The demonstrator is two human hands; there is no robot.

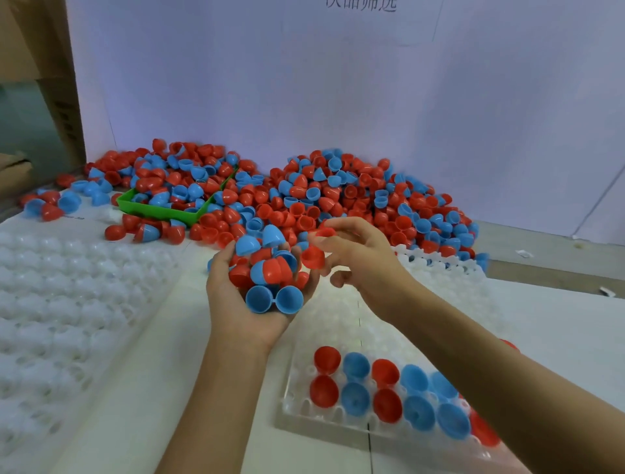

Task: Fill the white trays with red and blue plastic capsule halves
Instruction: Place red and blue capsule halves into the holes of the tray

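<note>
Above white tray (304,402) | left hand (250,304) cups capsule halves (267,270) | right hand (358,257) pinches red half (313,257)

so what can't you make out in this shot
- Head view: the filled tray has its right end hidden by the right forearm and cut off by the frame's bottom edge.
- The green bin is mostly buried under capsule halves.
- Wall sign: text cropped by the top edge, unreadable.

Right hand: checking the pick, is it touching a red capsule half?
Touching: the head view shows the right hand fingers pinching a red capsule half.
</note>
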